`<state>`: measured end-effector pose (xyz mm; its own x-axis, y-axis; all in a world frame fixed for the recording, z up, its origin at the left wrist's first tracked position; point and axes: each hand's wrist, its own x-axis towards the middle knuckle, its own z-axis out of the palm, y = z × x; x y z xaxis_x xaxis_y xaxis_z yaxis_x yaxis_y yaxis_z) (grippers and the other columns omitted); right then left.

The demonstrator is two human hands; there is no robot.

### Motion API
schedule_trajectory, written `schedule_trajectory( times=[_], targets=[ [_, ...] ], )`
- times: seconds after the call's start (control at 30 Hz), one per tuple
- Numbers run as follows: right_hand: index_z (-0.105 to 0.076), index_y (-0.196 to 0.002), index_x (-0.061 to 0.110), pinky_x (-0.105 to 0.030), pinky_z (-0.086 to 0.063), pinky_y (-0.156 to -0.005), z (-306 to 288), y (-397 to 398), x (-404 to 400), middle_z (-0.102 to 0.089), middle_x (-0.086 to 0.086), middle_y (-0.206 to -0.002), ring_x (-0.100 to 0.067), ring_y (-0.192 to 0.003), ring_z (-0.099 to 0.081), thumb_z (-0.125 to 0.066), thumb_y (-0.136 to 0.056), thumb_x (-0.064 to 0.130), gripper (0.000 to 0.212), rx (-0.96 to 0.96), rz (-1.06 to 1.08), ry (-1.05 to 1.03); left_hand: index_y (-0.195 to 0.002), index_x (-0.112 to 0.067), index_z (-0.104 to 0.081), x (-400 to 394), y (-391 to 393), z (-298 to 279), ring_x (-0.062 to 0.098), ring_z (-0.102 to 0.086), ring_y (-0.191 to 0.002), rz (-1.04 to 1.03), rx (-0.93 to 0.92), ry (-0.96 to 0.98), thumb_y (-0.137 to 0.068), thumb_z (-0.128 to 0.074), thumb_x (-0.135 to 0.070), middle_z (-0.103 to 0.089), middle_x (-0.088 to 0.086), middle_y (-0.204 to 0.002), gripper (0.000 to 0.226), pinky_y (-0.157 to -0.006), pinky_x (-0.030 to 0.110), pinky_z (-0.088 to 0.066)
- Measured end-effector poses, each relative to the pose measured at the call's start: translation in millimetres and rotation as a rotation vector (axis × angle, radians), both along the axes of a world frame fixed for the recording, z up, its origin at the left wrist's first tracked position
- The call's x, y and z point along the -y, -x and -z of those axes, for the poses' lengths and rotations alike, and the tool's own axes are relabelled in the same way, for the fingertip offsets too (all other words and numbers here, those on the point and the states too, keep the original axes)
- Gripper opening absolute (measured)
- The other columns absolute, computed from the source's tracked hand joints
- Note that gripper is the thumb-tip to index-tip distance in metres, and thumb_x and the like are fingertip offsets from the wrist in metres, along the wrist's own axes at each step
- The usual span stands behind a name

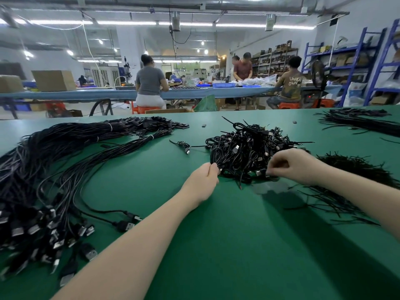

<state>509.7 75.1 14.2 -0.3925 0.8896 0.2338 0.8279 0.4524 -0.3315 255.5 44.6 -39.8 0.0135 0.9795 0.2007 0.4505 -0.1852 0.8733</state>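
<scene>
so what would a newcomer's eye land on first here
Most likely the heap of short black cables in the middle of the green table, with the left hand and the right hand pinching at its near edge. Next comes the big sweep of long bundled USB cables filling the table's left side, their plugs piled nearest the camera.

We see our two forearms (134, 245) bare as far as they show; our left hand (203, 180) and right hand (290, 165) are bare as well; both wrists (320, 176) look slim.
</scene>
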Motion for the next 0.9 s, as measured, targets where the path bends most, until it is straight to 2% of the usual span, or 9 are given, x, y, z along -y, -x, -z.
schedule_trajectory(
  times=[0.13, 0.27, 0.37, 0.43, 0.53, 0.57, 0.63, 0.77, 0.9],
  targets=[
    [-0.064, -0.102, 0.035, -0.007, -0.047, -0.057, -2.3, 39.5, 12.2, -0.068, 0.012, -0.077, 0.002, -0.063, -0.064, -0.072, -0.083, 0.023, 0.024, -0.339, -0.047, -0.15, -0.078, -0.018, -0.045, -1.8, 2.1, 0.7, 0.015, -0.037, -0.062, 0.029, 0.048, 0.018, -0.1, -0.033, -0.038, -0.046, -0.007, -0.067, 0.033, -0.068, 0.033, -0.033],
    [-0.074, -0.087, 0.026, -0.007, -0.048, -0.067, -8.2, 89.8, 19.6, -0.068, 0.018, -0.074, 0.002, -0.068, -0.065, -0.076, -0.079, 0.025, 0.008, -0.482, -0.105, -0.212, -0.074, -0.019, -0.042, -2.3, 0.6, 1.5, 0.017, -0.042, -0.066, -0.016, 0.038, -0.021, -0.1, -0.038, -0.038, -0.05, -0.003, -0.071, 0.032, -0.07, 0.035, -0.036],
    [-0.076, -0.084, 0.023, -0.003, -0.045, -0.066, -3.0, 110.5, 20.9, -0.066, 0.022, -0.07, 0.01, -0.069, -0.062, -0.075, -0.08, 0.025, 0.005, -0.526, -0.109, -0.195, -0.073, -0.021, -0.037, 0.2, -1.6, 0.5, 0.02, -0.042, -0.066, -0.032, 0.022, -0.048, -0.099, -0.041, -0.04, -0.049, -0.001, -0.071, 0.033, -0.069, 0.036, -0.036],
    [-0.077, -0.085, 0.02, -0.004, -0.047, -0.067, 3.8, 114.3, 22.0, -0.066, 0.022, -0.07, 0.01, -0.07, -0.063, -0.075, -0.081, 0.023, 0.005, -0.575, -0.1, -0.172, -0.076, -0.023, -0.039, 2.0, -2.0, 0.2, 0.024, -0.047, -0.073, -0.034, -0.116, -0.068, -0.099, -0.038, -0.044, -0.052, 0.0, -0.075, 0.031, -0.071, 0.038, -0.039],
    [-0.076, -0.082, 0.025, -0.006, -0.048, -0.069, 9.9, 112.0, 23.7, -0.069, 0.021, -0.072, 0.009, -0.072, -0.064, -0.075, -0.08, 0.019, 0.006, -0.606, -0.124, -0.153, -0.101, -0.017, -0.048, 4.9, -3.7, 0.2, 0.033, -0.057, -0.096, -0.037, -0.371, -0.124, -0.1, -0.033, -0.043, -0.063, 0.01, -0.103, 0.03, -0.084, 0.043, -0.046],
    [-0.075, -0.081, 0.026, -0.009, -0.05, -0.07, 10.1, 110.5, 24.0, -0.07, 0.019, -0.073, 0.007, -0.071, -0.065, -0.075, -0.08, 0.019, 0.008, -0.614, -0.139, -0.138, -0.108, -0.016, -0.049, 5.8, -4.5, -0.2, 0.034, -0.058, -0.1, -0.037, -0.401, -0.145, -0.101, -0.033, -0.043, -0.063, 0.012, -0.109, 0.032, -0.086, 0.044, -0.046],
    [-0.074, -0.08, 0.028, -0.015, -0.054, -0.07, 7.9, 108.7, 24.5, -0.072, 0.014, -0.074, 0.003, -0.071, -0.067, -0.074, -0.081, 0.019, 0.009, -0.636, -0.159, -0.105, -0.108, -0.015, -0.048, 7.7, -5.3, -1.0, 0.035, -0.059, -0.097, -0.043, -0.431, -0.181, -0.101, -0.032, -0.043, -0.064, 0.013, -0.108, 0.033, -0.083, 0.045, -0.047],
    [-0.072, -0.08, 0.031, -0.012, -0.051, -0.066, 3.3, 105.3, 26.9, -0.07, 0.016, -0.073, 0.004, -0.07, -0.065, -0.073, -0.082, 0.024, 0.008, -0.533, -0.155, -0.176, -0.103, -0.015, -0.042, 11.3, -7.8, 2.2, 0.037, -0.06, -0.086, -0.09, -0.585, -0.266, -0.102, -0.028, -0.041, -0.064, 0.012, -0.097, 0.029, -0.067, 0.039, -0.042],
    [-0.071, -0.082, 0.025, -0.021, -0.048, -0.068, -11.8, 100.5, 32.4, -0.065, 0.015, -0.077, -0.001, -0.072, -0.058, -0.07, -0.084, 0.028, 0.004, -0.206, -0.207, -0.276, -0.109, -0.016, -0.044, 12.0, -12.3, 5.1, 0.035, -0.063, -0.086, -0.189, -0.8, -0.351, -0.103, -0.026, -0.038, -0.066, 0.008, -0.097, 0.029, -0.063, 0.033, -0.029]
  ],
)
